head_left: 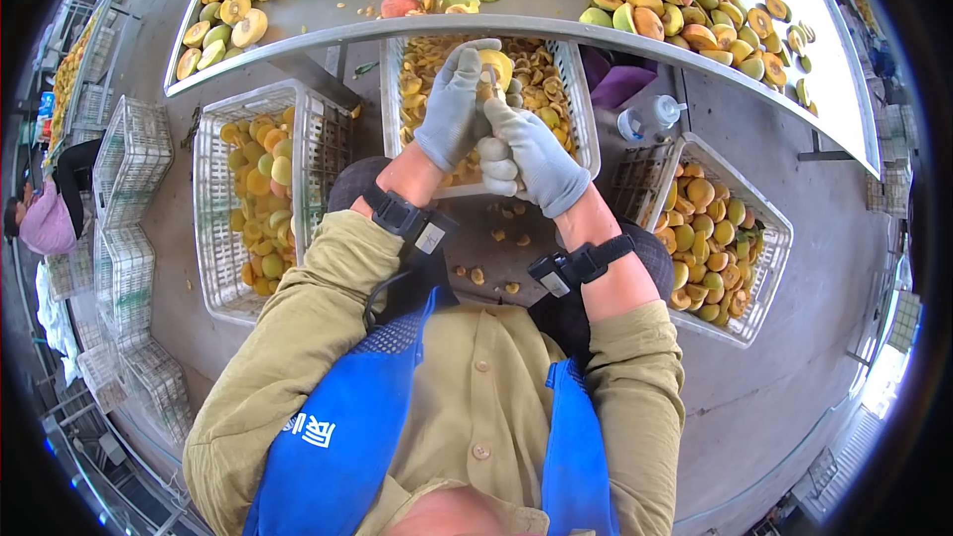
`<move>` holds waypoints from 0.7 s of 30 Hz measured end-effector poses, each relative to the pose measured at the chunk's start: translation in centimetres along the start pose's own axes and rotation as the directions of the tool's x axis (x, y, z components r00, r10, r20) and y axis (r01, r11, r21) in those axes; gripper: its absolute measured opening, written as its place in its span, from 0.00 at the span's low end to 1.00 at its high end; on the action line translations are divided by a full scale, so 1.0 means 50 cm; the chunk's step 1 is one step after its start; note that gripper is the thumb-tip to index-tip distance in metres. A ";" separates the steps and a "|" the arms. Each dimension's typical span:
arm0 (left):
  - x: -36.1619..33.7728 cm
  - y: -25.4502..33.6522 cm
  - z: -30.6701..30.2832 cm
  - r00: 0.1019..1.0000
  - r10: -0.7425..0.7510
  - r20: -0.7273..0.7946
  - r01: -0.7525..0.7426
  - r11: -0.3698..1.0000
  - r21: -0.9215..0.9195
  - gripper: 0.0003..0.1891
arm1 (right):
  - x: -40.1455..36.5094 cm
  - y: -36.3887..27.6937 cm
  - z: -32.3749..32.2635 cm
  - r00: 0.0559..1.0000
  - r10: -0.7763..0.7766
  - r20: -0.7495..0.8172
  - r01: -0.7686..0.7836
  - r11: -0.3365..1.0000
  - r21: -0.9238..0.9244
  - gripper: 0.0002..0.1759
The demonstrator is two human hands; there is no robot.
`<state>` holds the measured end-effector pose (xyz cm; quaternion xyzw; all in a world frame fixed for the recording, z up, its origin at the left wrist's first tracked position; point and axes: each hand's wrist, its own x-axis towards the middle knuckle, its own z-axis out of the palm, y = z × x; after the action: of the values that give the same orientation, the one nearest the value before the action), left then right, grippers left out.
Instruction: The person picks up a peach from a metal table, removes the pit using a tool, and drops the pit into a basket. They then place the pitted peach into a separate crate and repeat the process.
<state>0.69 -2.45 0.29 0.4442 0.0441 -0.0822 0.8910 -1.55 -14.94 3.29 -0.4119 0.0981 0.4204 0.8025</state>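
My left hand [452,107], in a grey work glove, is closed around a yellow peach half [497,67] above the middle crate. My right hand [536,157], gloved the same way, is closed just below the fruit. Its fingers grip a slim tool, perhaps a pitting knife [485,85], whose tip meets the peach half; most of the tool is hidden by the gloves. Beneath both hands stands a white plastic crate [590,104] holding brownish peach pits and yellow scraps.
A metal table [417,28] ahead carries many cut peaches. Peach-filled crates stand left [210,238] and right [766,268]. A clear bottle [655,114] is beside the right crate. Scraps [477,276] lie on the floor. Stacked crates [129,179] and another person [50,218] are far left.
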 end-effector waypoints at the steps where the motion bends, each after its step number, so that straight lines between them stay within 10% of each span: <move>1: 0.000 0.002 -0.002 1.000 -0.016 0.018 0.016 1.000 -0.016 0.22 | 0.003 0.003 -0.011 0.996 0.033 0.088 -0.042 0.993 0.109 0.19; 5: 0.004 0.008 -0.009 0.992 -0.100 0.071 0.110 0.984 -0.140 0.22 | 0.007 0.005 -0.029 0.963 0.072 0.259 -0.143 0.952 0.269 0.21; 8: 0.008 0.007 -0.018 0.986 -0.102 0.133 0.123 0.980 -0.157 0.22 | -0.011 -0.018 -0.021 0.997 0.052 0.058 -0.043 0.988 -0.148 0.20; 11: 0.006 0.027 -0.014 0.966 -0.096 0.240 0.120 0.989 -0.089 0.22 | -0.030 -0.030 -0.019 0.996 0.081 0.047 -0.071 0.982 -0.175 0.20; 15: 0.018 0.044 -0.027 0.925 -0.130 0.357 0.143 0.990 -0.011 0.22 | -0.011 0.025 -0.026 0.927 0.020 0.375 -0.163 0.921 0.354 0.20; 18: 0.008 0.022 -0.005 0.989 -0.062 0.134 0.060 0.998 0.021 0.22 | 0.009 0.037 -0.021 0.889 -0.022 0.457 -0.265 0.791 0.552 0.19; 21: 0.009 -0.003 0.001 0.997 -0.080 0.003 0.080 0.996 -0.033 0.22 | 0.008 0.023 -0.016 0.988 -0.025 0.150 -0.003 0.984 0.179 0.18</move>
<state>1.09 -2.59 0.14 0.4271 0.0625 -0.1175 0.8944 -2.03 -14.97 1.91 -0.3056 0.0718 0.4355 0.8437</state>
